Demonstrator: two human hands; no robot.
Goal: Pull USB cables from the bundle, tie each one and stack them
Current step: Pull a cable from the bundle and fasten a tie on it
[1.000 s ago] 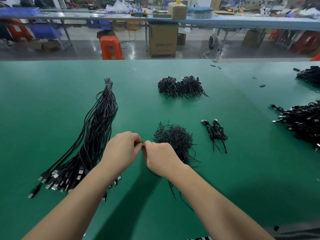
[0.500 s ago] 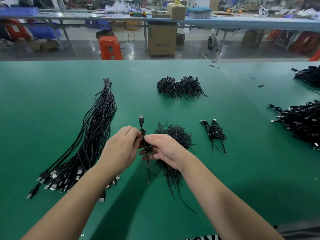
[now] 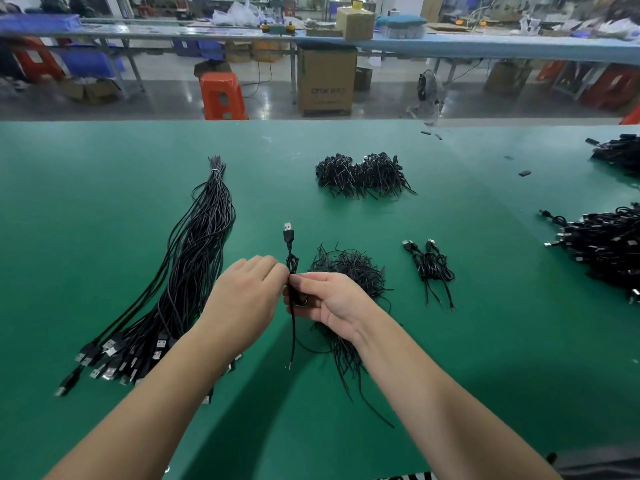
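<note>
The right hand (image 3: pixel 330 301) grasps a folded USB cable (image 3: pixel 292 268) at its middle: thumb and fingers are curled around the folded strands, and a small loop shows under the thumb. The left hand (image 3: pixel 247 294) meets it from the left side, with its fingertips pinching the same cable just beside the right thumb. What exactly the left fingers do there is hidden behind the knuckles. Both hands are above the green table (image 3: pixel 485 341), close to each other and touching.

The cable's long axis runs from near to far. Its USB plug (image 3: pixel 288 232) stands up at the far end, beyond both hands, and the thin bare tail hangs down at the near end, toward the person. So the part to be tied lies between the two hands, and both hands are equally near to it.

Just behind the right hand, and partly under it, lies a loose heap of short black ties (image 3: pixel 349 268). My judgement is that a tie is being wound around the folded cable, but the tie itself I cannot make out.

To the right of this heap, a small stack of tied cables (image 3: pixel 431 266) lies on the table; the right hand is the nearer one to it, so the finished cable would likely go there. To the left of the left hand, the long bundle (image 3: pixel 194 268) of untied cables lies stretched from near to far, with plugs at the near end.
</note>
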